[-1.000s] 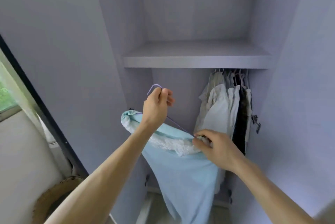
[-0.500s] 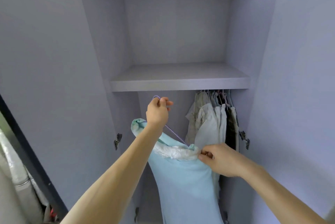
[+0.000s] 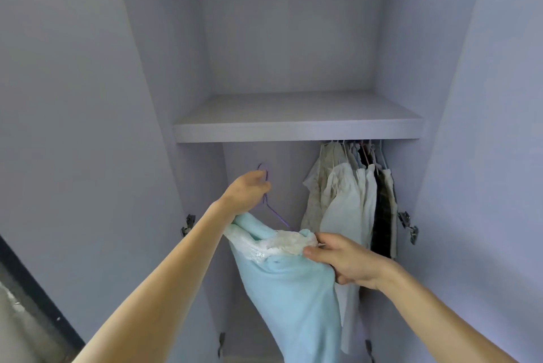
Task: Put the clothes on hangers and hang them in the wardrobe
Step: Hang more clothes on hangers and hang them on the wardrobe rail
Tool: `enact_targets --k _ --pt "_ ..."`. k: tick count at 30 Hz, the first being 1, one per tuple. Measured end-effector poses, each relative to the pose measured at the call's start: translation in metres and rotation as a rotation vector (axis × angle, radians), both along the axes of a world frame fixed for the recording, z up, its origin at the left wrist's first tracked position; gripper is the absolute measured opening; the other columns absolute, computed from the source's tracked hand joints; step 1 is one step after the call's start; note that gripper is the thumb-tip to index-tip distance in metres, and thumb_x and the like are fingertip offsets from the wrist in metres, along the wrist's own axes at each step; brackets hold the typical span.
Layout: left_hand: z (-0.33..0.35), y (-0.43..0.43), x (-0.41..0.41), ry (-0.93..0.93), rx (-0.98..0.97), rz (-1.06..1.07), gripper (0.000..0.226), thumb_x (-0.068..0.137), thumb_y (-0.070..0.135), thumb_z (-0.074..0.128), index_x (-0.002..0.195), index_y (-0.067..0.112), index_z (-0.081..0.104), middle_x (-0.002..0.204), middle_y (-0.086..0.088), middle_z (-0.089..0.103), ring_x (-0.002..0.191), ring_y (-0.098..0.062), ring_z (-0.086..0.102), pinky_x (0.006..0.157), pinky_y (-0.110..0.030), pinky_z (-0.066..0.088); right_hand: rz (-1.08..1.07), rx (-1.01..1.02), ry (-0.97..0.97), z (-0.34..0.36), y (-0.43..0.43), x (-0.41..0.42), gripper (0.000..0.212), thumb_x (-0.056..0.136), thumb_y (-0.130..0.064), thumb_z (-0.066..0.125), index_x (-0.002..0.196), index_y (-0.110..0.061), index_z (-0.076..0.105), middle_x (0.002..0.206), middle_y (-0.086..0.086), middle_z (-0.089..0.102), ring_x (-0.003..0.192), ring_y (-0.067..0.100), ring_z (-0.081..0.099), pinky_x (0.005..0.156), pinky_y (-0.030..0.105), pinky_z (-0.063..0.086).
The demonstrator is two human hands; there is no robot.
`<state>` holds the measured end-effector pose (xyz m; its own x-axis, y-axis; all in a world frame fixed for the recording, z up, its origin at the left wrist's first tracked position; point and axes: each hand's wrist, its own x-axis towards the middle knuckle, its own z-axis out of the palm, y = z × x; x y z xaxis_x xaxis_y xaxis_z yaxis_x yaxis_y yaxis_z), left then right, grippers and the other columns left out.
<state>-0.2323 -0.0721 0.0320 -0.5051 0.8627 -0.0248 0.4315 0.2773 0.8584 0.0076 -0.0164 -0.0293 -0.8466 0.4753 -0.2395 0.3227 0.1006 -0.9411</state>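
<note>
Hands: two, left hand [image 3: 246,193] and right hand [image 3: 348,260]. Light blue garment [image 3: 293,298]: one. Purple wire hanger [image 3: 271,211]: one. Shelf [image 3: 296,130]: one. Door hinges [image 3: 188,224]: four. Hung garments [image 3: 349,207] below the shelf's right end: exact count cannot be told.

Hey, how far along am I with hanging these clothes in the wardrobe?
Done: several garments hang under the shelf. In hand: the light blue garment sits on the purple hanger; your left hand grips its hook end, your right hand pinches the lacy shoulder. Left: hooking that hanger up beside the others. Any further clothes are out of view.
</note>
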Motion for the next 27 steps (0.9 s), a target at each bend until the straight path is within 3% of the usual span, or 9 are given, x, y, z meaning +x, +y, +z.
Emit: enact_targets --k 2,4,8,12,17,22,26,27 --pt "-0.005 0.004 -0.012 0.122 -0.055 -0.01 0.055 0.098 0.032 0.056 0.151 0.03 0.039 0.149 0.008 0.042 0.138 -0.02 0.041 0.115 -0.034 0.033 -0.05 -0.119 0.048 -0.008 0.018 -0.015 0.033 0.1 -0.027 0.059 0.125 -0.006 0.059 0.072 -0.003 0.049 0.053 0.006 0.034 0.039 0.019 0.019" --pt "-0.004 0.012 -0.025 0.209 -0.076 0.003 0.061 0.1 0.032 0.055 0.155 0.029 0.03 0.16 0.002 0.031 0.147 -0.021 0.029 0.117 -0.033 0.026 -0.127 -0.226 0.114 -0.015 0.035 -0.033 0.032 0.099 -0.023 0.06 0.124 -0.003 0.06 0.069 -0.003 0.052 0.048 0.005 0.035 0.034 0.016 0.019" --pt "0.012 0.041 -0.054 0.337 -0.132 0.031 0.07 0.099 0.034 0.055 0.159 0.025 0.019 0.164 -0.002 0.019 0.15 -0.023 0.022 0.117 -0.035 0.025 -0.311 -0.439 0.26 -0.012 0.078 -0.065 0.016 0.099 -0.016 0.059 0.108 -0.002 0.06 0.057 -0.005 0.047 0.039 0.002 0.03 0.032 0.015 0.017" --pt "0.031 0.082 -0.07 0.541 -0.171 0.077 0.073 0.101 0.041 0.048 0.159 0.033 0.005 0.167 0.001 -0.003 0.153 -0.028 -0.001 0.122 -0.047 0.015 -0.406 -0.529 0.326 -0.013 0.123 -0.091 0.01 0.1 -0.014 0.056 0.091 -0.011 0.059 0.05 -0.007 0.043 0.039 0.002 0.026 0.035 0.015 0.019" --pt "0.031 0.144 -0.07 0.858 -0.186 0.103 0.07 0.103 0.049 0.037 0.157 0.039 -0.007 0.165 0.002 -0.019 0.153 -0.025 -0.01 0.123 -0.053 0.001 -0.452 -0.461 0.352 -0.026 0.168 -0.116 0.01 0.102 -0.016 0.054 0.106 -0.01 0.06 0.057 -0.003 0.048 0.041 0.004 0.028 0.037 0.017 0.026" --pt "0.011 0.202 -0.07 0.949 -0.066 0.171 0.06 0.103 0.055 0.022 0.157 0.04 0.001 0.167 0.004 -0.011 0.152 -0.019 -0.016 0.121 -0.057 -0.009 -0.477 -0.384 0.428 -0.032 0.219 -0.131 0.019 0.102 -0.02 0.054 0.117 -0.011 0.059 0.064 -0.005 0.06 0.047 0.005 0.041 0.044 0.02 0.032" --pt "-0.013 0.223 -0.073 1.003 0.114 0.351 0.065 0.099 0.066 0.021 0.156 0.035 0.016 0.166 0.0 0.011 0.154 -0.019 -0.007 0.119 -0.057 -0.01 -0.5 -0.387 0.464 -0.039 0.261 -0.149 0.023 0.099 -0.023 0.059 0.121 -0.016 0.061 0.093 0.007 0.065 0.082 0.026 0.049 0.072 0.038 0.041" --pt "-0.018 0.226 -0.075 1.008 0.165 0.383 0.065 0.099 0.066 0.023 0.155 0.034 0.021 0.163 -0.001 0.019 0.153 -0.02 0.0 0.12 -0.057 -0.008 -0.502 -0.381 0.466 -0.041 0.27 -0.154 0.022 0.099 -0.024 0.059 0.12 -0.018 0.062 0.097 0.01 0.064 0.084 0.027 0.048 0.073 0.039 0.041"
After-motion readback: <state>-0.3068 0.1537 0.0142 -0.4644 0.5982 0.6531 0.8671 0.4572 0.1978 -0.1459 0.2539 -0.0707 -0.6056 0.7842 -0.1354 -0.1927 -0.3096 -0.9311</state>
